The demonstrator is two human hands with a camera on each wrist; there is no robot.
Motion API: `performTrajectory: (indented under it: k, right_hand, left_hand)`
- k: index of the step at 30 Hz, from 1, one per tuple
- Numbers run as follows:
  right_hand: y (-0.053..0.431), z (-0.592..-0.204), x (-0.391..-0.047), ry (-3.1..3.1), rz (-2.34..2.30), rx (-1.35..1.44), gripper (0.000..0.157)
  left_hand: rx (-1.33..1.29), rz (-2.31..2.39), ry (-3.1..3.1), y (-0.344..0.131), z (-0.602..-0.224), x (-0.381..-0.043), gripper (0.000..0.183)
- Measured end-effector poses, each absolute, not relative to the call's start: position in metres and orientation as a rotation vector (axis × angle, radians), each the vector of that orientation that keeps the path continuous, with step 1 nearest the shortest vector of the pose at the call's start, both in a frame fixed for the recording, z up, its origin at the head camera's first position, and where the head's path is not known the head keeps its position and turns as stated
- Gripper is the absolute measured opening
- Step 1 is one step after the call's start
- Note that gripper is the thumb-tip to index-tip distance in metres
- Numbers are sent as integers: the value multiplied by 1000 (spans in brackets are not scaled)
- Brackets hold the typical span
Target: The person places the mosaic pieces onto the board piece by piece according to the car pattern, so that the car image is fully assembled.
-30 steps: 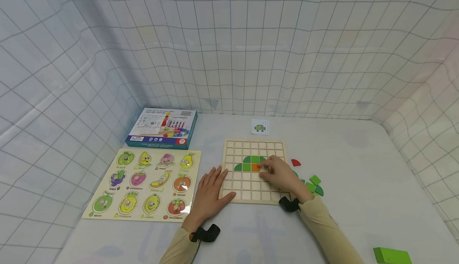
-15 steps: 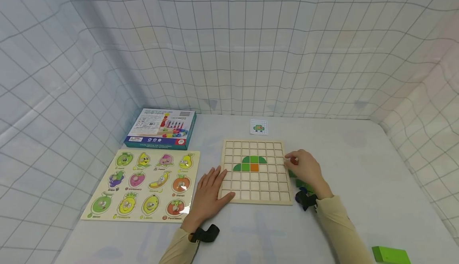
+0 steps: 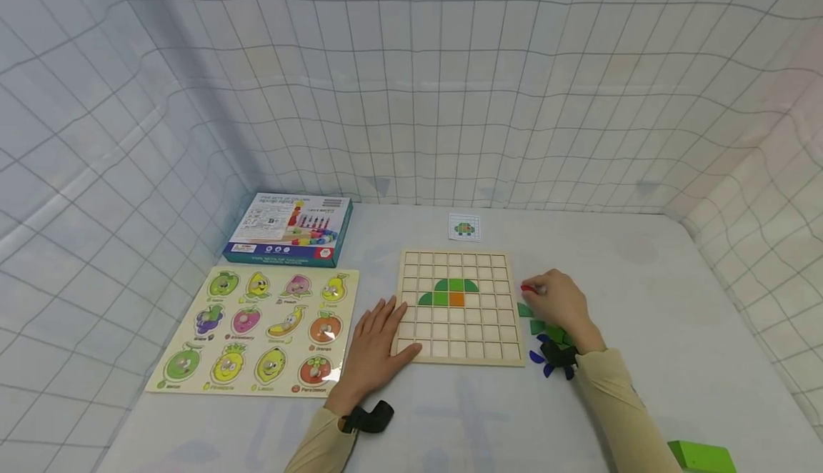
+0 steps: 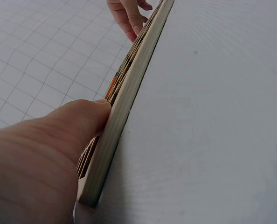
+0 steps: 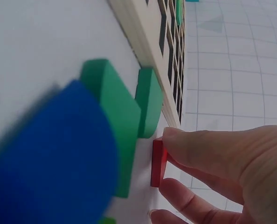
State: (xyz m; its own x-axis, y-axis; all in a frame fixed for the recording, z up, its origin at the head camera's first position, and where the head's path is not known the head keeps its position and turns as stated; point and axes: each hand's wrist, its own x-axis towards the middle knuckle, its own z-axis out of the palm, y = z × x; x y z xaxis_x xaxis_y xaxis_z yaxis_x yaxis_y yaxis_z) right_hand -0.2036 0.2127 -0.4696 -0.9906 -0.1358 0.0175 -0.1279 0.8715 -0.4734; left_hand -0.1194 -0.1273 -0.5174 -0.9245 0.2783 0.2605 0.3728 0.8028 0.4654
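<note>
A wooden grid board (image 3: 469, 334) lies on the table with green tiles (image 3: 440, 299) and one orange tile (image 3: 456, 300) set in its cells. My left hand (image 3: 376, 355) rests at the board's left edge, fingers spread; the left wrist view has its thumb (image 4: 85, 114) against the rim. Just past the right edge, my right hand (image 3: 561, 305) pinches a red quarter-circle tile (image 5: 158, 163) between thumb and fingers, close over the table. Loose green tiles (image 5: 150, 102) and blue pieces (image 5: 59, 158) lie nearby, partly hidden under the right wrist.
Behind the board lies a small pattern card (image 3: 464, 228). To the left are a fruit peg puzzle (image 3: 257, 337) and a boxed toy set (image 3: 289, 230). A bright green block (image 3: 701, 456) sits at the front right. Grid-patterned cloth walls (image 3: 411, 101) enclose the table.
The right hand has moved from the orange tile rightward off the board to the red tile and taken it between its fingers. Blue pieces now show by the right wrist. The left hand stays put.
</note>
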Motion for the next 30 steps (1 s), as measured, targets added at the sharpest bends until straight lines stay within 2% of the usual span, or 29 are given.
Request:
performTrajectory:
  k: [12, 30]
  right_hand:
    - [218, -469, -204, 2994, -675, -231, 30]
    - [220, -473, -196, 2992, -873, -194, 15]
  left_hand:
    - [-518, -778, -2811, -127, -514, -121, 74]
    - [-506, -781, -2823, -126, -515, -120, 73]
